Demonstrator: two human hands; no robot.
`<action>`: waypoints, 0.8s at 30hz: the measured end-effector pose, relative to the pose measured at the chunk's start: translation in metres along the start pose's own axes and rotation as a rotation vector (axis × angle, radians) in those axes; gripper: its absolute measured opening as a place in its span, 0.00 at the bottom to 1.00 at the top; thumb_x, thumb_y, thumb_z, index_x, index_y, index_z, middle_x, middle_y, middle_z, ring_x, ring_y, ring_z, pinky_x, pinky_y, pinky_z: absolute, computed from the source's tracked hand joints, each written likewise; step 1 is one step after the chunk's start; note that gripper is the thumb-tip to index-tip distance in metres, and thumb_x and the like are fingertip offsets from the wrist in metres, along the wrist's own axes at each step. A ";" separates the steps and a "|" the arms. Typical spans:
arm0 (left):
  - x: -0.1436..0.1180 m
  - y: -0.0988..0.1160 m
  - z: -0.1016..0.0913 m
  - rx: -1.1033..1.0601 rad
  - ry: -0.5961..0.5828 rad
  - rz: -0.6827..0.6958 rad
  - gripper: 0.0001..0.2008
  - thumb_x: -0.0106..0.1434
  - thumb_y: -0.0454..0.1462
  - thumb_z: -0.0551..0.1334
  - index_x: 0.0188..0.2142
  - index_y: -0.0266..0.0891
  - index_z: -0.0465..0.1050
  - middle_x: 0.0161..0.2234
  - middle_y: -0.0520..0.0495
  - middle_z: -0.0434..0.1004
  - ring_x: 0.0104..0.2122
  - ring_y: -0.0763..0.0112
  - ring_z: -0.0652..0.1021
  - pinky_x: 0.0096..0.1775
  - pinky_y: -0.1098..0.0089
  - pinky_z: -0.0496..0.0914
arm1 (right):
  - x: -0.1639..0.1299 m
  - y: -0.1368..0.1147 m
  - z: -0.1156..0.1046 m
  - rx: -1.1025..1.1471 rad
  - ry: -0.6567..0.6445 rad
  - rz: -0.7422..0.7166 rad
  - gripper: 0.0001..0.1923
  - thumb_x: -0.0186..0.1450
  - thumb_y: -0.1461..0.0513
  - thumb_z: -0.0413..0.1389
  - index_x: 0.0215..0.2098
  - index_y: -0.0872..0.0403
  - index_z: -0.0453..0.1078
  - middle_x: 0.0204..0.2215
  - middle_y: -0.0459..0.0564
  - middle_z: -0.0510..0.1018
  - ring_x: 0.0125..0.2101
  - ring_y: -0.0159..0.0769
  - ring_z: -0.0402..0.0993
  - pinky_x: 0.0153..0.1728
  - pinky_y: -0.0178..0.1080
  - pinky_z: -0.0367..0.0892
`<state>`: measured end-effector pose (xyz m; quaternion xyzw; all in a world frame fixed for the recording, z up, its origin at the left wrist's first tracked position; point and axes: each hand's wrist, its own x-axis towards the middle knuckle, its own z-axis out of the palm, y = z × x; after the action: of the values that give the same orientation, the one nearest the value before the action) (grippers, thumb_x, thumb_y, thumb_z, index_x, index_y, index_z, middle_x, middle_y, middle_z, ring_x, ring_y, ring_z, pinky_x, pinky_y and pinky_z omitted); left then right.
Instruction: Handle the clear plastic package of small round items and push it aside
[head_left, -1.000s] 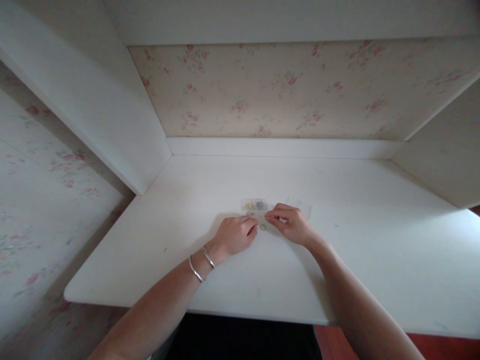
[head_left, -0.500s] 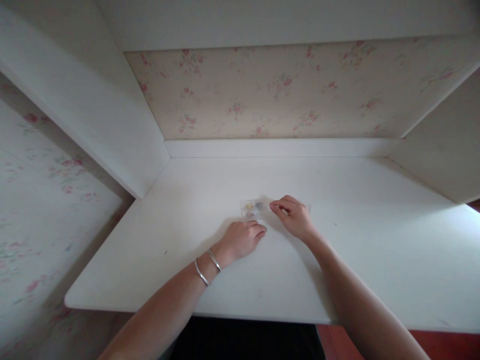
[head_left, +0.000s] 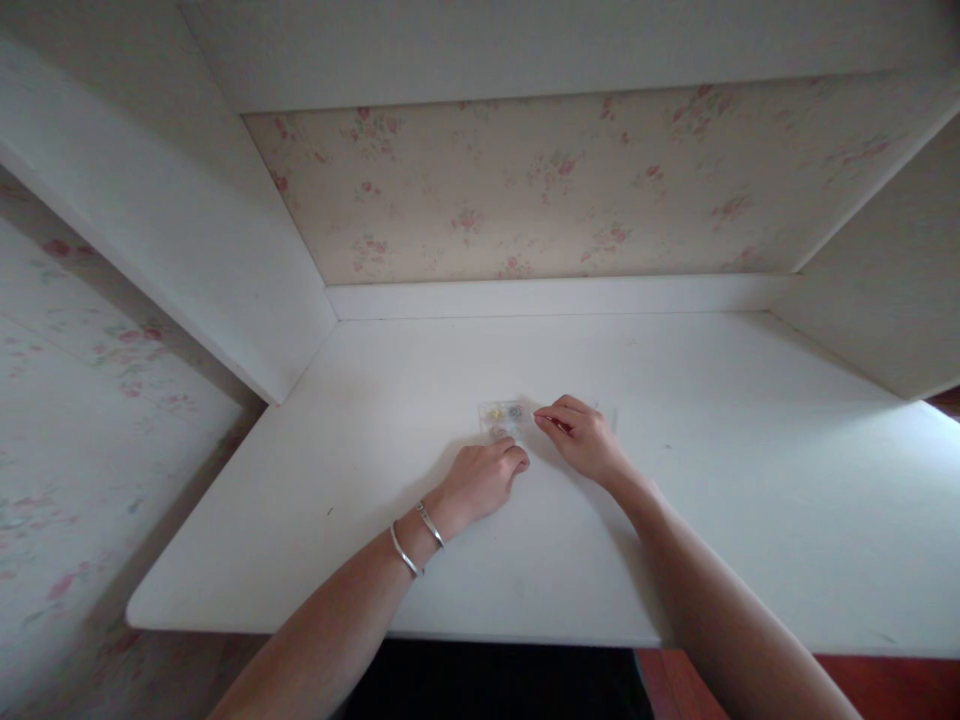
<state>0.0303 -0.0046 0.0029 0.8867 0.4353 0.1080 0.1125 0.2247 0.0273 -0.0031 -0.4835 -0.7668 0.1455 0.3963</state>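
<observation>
Head view: a white table [head_left: 675, 520] stands in a floral-papered alcove. A small clear plastic case [head_left: 507, 415] lies at centre, light, rigid and slippery; grip its edges. The right hand [head_left: 583, 437] pinches at its right end. The left hand [head_left: 484, 475] rests curled beside it, contents unseen.

It looked like a room in a home: a white desk [head_left: 675, 520] was built into an alcove, faded rose-patterned wallpaper [head_left: 525, 190] covered the wall behind, and reddish wooden floor [head_left: 885, 685] showed below the edge.
</observation>
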 end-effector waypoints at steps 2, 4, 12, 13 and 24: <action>0.000 0.000 0.000 -0.007 0.013 0.004 0.14 0.68 0.39 0.49 0.40 0.42 0.72 0.39 0.47 0.74 0.32 0.68 0.76 0.33 0.70 0.68 | 0.000 0.000 0.000 -0.008 -0.004 0.003 0.11 0.65 0.59 0.51 0.35 0.51 0.76 0.30 0.48 0.74 0.28 0.30 0.69 0.30 0.34 0.63; 0.000 -0.001 0.001 -0.045 0.043 0.010 0.13 0.68 0.39 0.49 0.40 0.41 0.72 0.39 0.48 0.74 0.33 0.68 0.76 0.34 0.70 0.68 | 0.000 -0.001 -0.001 -0.015 -0.005 0.003 0.11 0.65 0.60 0.51 0.35 0.52 0.76 0.30 0.48 0.74 0.27 0.30 0.69 0.30 0.34 0.63; 0.010 -0.009 -0.011 -0.207 0.303 -0.065 0.09 0.67 0.38 0.52 0.39 0.41 0.70 0.38 0.49 0.74 0.37 0.71 0.75 0.39 0.72 0.68 | -0.001 -0.002 -0.012 0.048 -0.138 0.046 0.10 0.63 0.59 0.53 0.33 0.52 0.75 0.25 0.46 0.75 0.24 0.28 0.66 0.27 0.33 0.60; 0.012 -0.009 -0.013 -0.197 0.319 -0.078 0.09 0.67 0.38 0.52 0.39 0.41 0.70 0.38 0.49 0.74 0.36 0.72 0.75 0.39 0.73 0.68 | -0.001 -0.001 -0.013 0.063 -0.182 0.061 0.10 0.63 0.58 0.53 0.32 0.52 0.75 0.24 0.46 0.75 0.23 0.28 0.65 0.26 0.32 0.60; 0.026 -0.009 -0.017 -0.073 0.236 -0.128 0.13 0.68 0.40 0.50 0.40 0.44 0.73 0.38 0.49 0.74 0.37 0.71 0.75 0.36 0.74 0.66 | -0.006 -0.011 -0.015 0.002 -0.549 -0.047 0.08 0.60 0.62 0.54 0.31 0.48 0.76 0.25 0.43 0.75 0.24 0.27 0.67 0.26 0.30 0.58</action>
<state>0.0341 0.0237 0.0187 0.8335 0.4971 0.2199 0.0993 0.2301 0.0144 0.0100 -0.4074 -0.8565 0.2626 0.1772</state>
